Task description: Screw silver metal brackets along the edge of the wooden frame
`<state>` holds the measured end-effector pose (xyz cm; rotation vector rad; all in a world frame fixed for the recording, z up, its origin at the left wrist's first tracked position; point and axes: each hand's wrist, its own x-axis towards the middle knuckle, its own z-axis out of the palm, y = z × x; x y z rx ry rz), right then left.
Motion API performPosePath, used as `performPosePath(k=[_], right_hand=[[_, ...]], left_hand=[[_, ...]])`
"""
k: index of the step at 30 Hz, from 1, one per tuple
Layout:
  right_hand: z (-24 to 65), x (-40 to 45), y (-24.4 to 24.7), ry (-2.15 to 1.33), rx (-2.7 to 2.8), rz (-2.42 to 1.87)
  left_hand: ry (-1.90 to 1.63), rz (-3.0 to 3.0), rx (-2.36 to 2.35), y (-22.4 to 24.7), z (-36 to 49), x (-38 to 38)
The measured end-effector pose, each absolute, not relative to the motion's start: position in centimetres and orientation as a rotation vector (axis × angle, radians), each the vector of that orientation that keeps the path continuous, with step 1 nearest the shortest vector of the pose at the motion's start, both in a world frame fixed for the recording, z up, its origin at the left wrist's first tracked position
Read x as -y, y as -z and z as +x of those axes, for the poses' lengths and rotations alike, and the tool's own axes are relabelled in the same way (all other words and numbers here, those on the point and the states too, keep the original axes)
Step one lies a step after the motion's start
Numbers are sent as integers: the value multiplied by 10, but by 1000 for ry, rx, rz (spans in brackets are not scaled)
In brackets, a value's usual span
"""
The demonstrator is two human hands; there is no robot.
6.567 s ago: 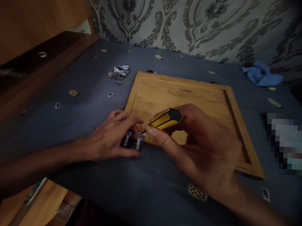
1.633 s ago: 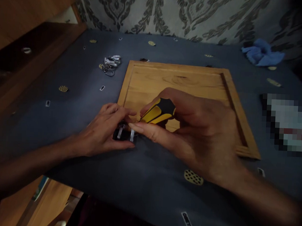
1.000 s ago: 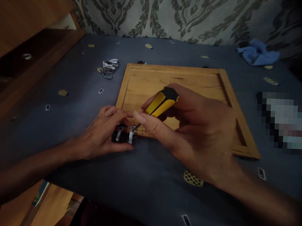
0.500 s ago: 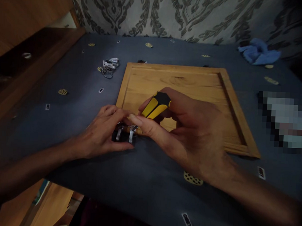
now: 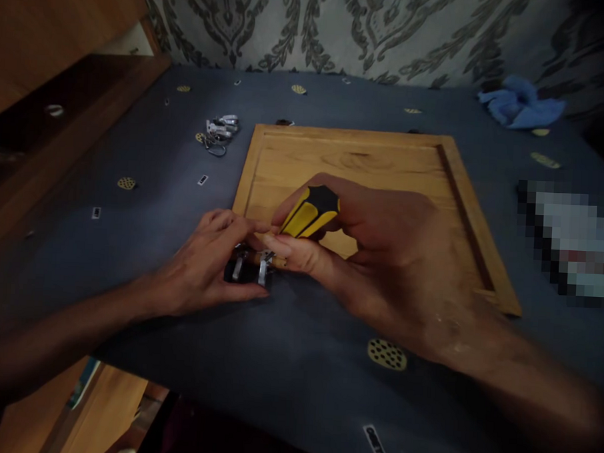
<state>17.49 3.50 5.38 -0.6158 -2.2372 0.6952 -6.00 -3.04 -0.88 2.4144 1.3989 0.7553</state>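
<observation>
My right hand (image 5: pixel 361 242) grips a screwdriver by its yellow and black handle (image 5: pixel 310 211). The handle slants down to the left, and its tip meets the metal fittings at the near left corner of the framed wooden panel (image 5: pixel 358 155). My left hand (image 5: pixel 207 266) is curled about that corner, fingers over the panel edge and thumb beneath. Between its thumb and fingers show two silver pieces of a metal latch (image 5: pixel 262 271), standing against the frame's edge. My fingers hide part of the latch and whatever the screwdriver tip touches.
Several loose silver latches (image 5: pixel 220 133) lie in a pile beyond my left hand. At the back right is a crumpled blue cloth (image 5: pixel 521 104). A blurred-out item (image 5: pixel 571 241) lies right of the panel. A patterned dark blue cloth (image 5: pixel 160 147) covers the table, with a wooden cabinet (image 5: pixel 65 36) at left.
My right hand has turned slightly around the screwdriver, its thumb shifting over the handle's lower end. The handle has moved a little left. My left hand stays in place.
</observation>
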Motion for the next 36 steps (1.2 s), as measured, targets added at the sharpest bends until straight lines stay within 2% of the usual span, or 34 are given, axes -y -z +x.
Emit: performPosePath(k=[8,15,19,24,28,36], right_hand=[[177,-38,-56,-708,2314,-559],[175,-29,-63,-758,1911,-708],[175,-27,-63,-719,1898,-785],[176,-27,-60,-828,1932,-820],[175,-27,-56,-931,1908,-756],[171,-32,-52,-876,2095,-543]], left_hand=[[-734,2375,-1396,6,-59,30],[-770,2397,-1364,13,-61,32],[-751,2369,-1375,12,-62,31],[-633,2336,-1388,4,-61,31],[-654,2393,-1352,6,-61,31],[-715,2419,-1344,11,-60,29]])
